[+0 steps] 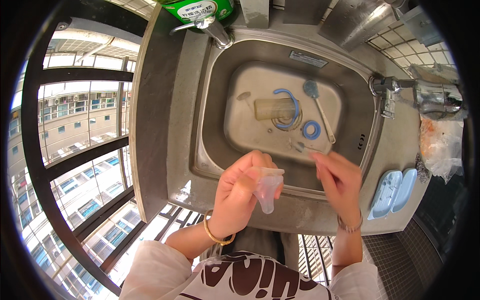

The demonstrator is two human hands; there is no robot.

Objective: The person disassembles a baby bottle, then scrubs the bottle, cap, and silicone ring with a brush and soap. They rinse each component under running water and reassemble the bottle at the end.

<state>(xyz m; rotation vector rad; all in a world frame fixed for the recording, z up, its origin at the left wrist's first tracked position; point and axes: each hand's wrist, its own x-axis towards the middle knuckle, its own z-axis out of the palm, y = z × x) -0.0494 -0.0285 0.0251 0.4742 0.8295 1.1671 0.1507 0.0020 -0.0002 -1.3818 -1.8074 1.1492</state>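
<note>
My left hand (242, 187) pinches a clear silicone bottle nipple (267, 189) by its wide rim, tip pointing down, above the sink's near edge. To the right, my right hand (337, 178) is blurred, its fingertips bunched over the basin. A small grey brush head (299, 146) shows close to those fingertips; whether they grip it I cannot tell. In the stainless steel sink (213, 97) a clear amber-tinted bottle (268, 109) lies on its side. A blue curved handle (295, 101) crosses its end. Nearby are a blue collar ring (311, 130) and a blue-headed bottle brush (323, 116).
A faucet (392, 85) stands at the sink's right and another tap (215, 32) at its far left corner. Behind that is a green detergent bottle (221, 13). An opened light-blue case (388, 193) and a plastic bag (442, 144) sit on the right counter. Window bars (35, 150) run along the left.
</note>
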